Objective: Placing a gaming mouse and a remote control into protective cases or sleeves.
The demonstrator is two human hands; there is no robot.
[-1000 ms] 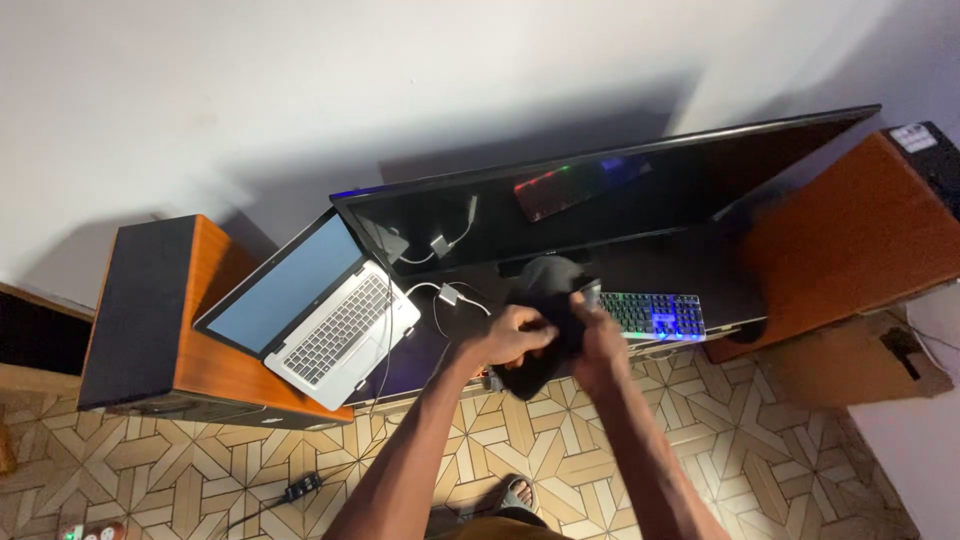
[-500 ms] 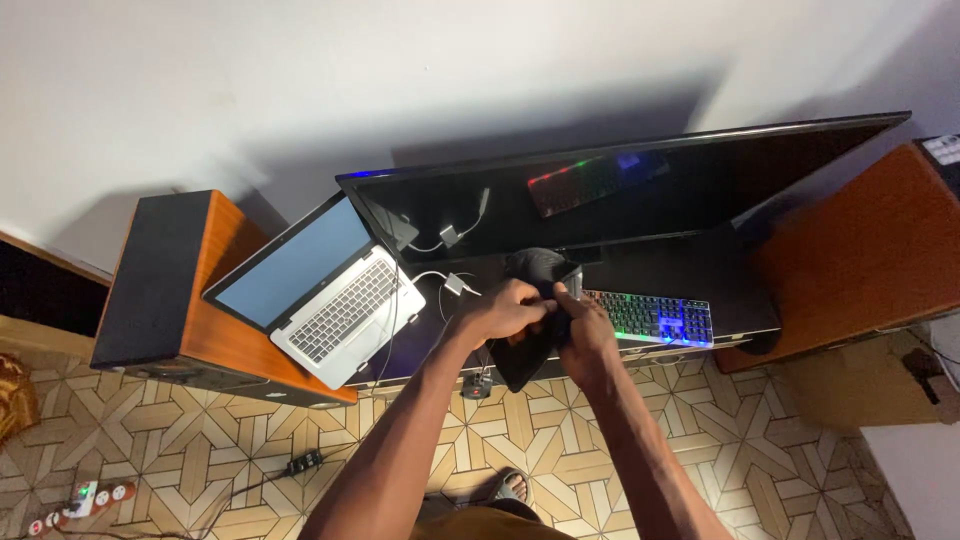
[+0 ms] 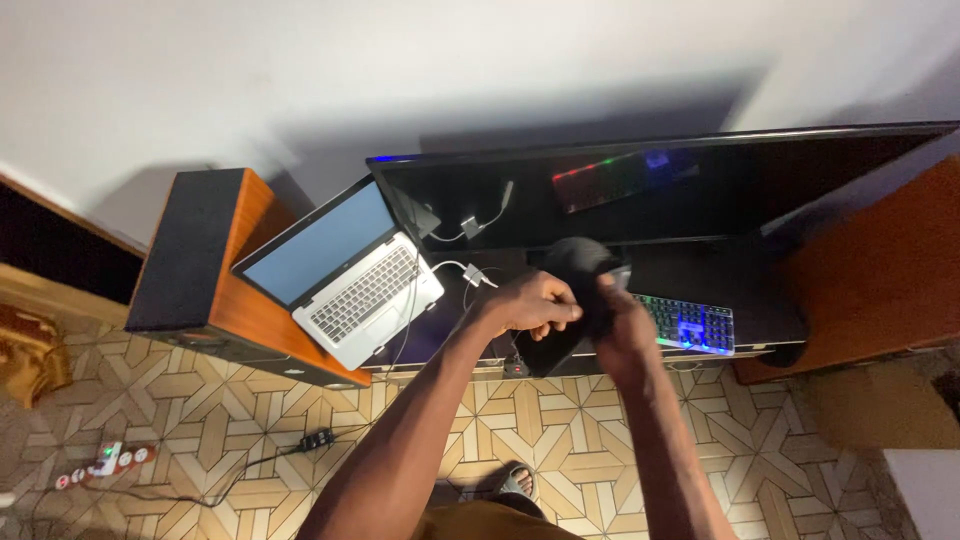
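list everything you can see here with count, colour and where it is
black cloth: 1, black, bunched in both hands above the desk
laptop: 1, silver, lid open, tilted on the left speaker and desk edge
monitor: 1, black, screen dark, at the back of the desk
keyboard: 1, black with coloured backlight, in front of the monitor
left speaker: 1, wood sides, black front, left of the desk
right speaker: 1, wood, right of the desk
adapter cable: 1, white, beside the laptop
power strip: 1, white, on the tiled floor at left
left hand: 1, gripping the cloth
right hand: 1, gripping the cloth
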